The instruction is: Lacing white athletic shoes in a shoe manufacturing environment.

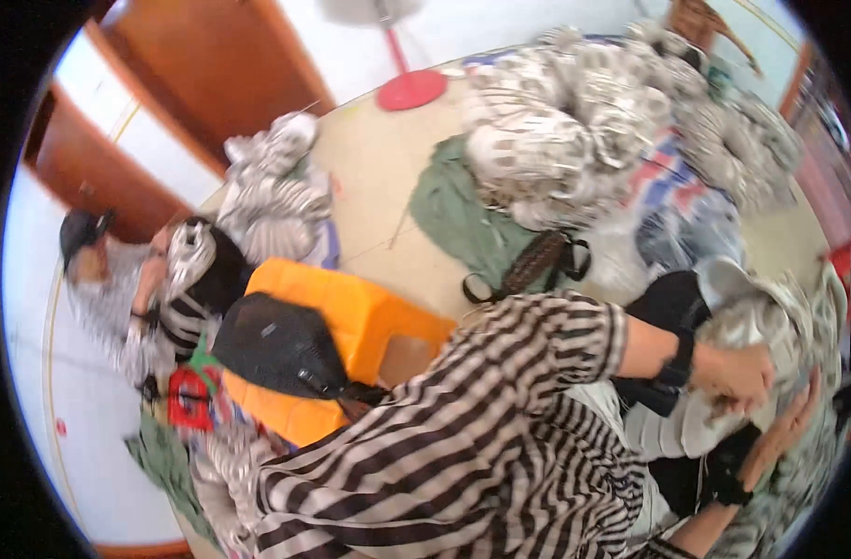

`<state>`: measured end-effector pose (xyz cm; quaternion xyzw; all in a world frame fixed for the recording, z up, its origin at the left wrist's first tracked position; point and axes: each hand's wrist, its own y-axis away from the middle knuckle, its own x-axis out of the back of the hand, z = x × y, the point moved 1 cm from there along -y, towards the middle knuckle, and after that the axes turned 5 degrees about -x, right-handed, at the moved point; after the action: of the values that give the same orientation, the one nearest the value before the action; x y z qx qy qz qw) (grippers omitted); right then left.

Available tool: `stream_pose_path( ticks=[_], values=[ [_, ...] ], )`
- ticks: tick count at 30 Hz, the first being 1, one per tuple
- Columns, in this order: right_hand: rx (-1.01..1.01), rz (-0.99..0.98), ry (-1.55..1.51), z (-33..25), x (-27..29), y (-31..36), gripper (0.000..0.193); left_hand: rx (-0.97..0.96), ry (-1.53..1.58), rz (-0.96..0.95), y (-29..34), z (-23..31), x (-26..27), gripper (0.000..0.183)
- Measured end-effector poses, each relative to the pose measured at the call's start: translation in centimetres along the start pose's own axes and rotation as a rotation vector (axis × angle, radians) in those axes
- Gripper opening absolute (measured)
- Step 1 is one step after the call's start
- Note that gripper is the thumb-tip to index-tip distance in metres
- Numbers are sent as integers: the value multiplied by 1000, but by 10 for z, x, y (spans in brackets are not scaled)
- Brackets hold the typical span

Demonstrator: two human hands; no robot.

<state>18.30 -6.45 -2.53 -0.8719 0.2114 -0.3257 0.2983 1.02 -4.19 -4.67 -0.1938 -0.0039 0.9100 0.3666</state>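
Note:
My left hand [735, 377] is closed low over whitish curved pieces [681, 424] that nest in a row by my dark trousers. What its fingers pinch, if anything, is hidden. Just beyond it, my right hand [787, 430] lies with fingers stretched along another pile of pale pieces [770, 321]. These pieces look like thin, shaped shoe parts, but I cannot tell their kind for sure. Dark bands circle both my wrists, and my striped sleeve fills the lower middle. A dark bag [281, 343] with a strap rests behind my side, against a yellow stool [351, 303].
A person in a black cap [82, 235] sits at the left, holding a pale bundle [190, 252]. Large heaps of whitish pieces [537, 130] lie across the floor on green cloth [449, 210] and sacks. A red stand base [411, 90] stands by the far wall.

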Motion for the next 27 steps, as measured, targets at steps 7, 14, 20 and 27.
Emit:
stream_pose_path(
  ticks=[7,14,20,27],
  values=[
    [241,-343,135,128,-11,-37,45,-344,-257,-72,-41,-53,-25,9],
    [215,-380,188,140,-10,-34,47,-916,-478,319,-106,-71,-104,42],
    [215,-397,188,136,-10,-34,48,-799,-518,77,-99,-49,-100,35],
    [247,-423,139,112,-16,-33,49,-740,-724,-80,-42,25,-74,28]
  ],
)
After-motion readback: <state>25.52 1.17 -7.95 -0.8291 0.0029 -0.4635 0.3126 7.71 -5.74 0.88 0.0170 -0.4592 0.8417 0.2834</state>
